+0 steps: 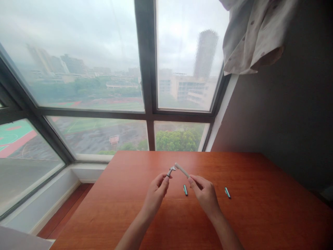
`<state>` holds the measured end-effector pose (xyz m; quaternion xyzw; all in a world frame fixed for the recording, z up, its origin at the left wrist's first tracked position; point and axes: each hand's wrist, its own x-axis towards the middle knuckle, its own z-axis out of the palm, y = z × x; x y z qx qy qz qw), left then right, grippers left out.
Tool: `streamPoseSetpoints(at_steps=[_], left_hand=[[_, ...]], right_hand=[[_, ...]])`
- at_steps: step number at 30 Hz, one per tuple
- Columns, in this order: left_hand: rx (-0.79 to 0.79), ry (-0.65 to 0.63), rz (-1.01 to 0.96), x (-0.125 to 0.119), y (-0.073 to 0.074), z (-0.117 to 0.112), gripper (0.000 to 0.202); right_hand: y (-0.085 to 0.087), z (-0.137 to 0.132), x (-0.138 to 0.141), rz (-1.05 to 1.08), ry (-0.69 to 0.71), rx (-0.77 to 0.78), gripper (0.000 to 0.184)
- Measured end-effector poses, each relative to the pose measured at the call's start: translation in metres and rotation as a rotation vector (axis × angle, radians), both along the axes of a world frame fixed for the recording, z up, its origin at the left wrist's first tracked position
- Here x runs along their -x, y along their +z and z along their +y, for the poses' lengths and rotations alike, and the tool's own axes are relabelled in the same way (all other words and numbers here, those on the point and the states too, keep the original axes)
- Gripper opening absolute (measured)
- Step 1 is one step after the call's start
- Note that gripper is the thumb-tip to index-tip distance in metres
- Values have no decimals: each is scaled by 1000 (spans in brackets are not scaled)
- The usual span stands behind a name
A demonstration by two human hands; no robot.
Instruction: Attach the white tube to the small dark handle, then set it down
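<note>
My left hand is closed around a razor handle, whose silver neck points up and to the right, with no blade cartridge visible on it. Between the thumb and fingers of my right hand is a pale toothbrush, slanting up to the left. Its head meets or nearly meets the end of the razor handle; I cannot tell whether they touch. One green-and-black razor cartridge lies on the table just left of my right hand. A second razor cartridge rests farther right.
The reddish-brown wooden table runs up to a large window with dark frames. A dark wall stands at the right, with a light spotted curtain hanging above. A white ledge lies to the left.
</note>
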<state>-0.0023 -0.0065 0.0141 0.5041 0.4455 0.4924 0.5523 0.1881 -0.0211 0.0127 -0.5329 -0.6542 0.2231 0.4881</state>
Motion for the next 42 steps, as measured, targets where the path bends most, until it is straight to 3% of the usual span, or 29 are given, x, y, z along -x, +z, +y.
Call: streamPoseSetpoints(at_steps=[15,22,34,42], left_hand=[[-90,132,155,11,3,5,35],[-98,109,183,11,0,6,35],[-239,125,370,14,-3,6,32],[-286,82,389,14,-1,6,30]], right_hand=[[0,1,-1,-87,42,-37,34],[-3,2,-1,-116,-9,-71,32],[-2,1,-2,-101,27,-46,30],[-2,1,-2,-93,47,-44,30]])
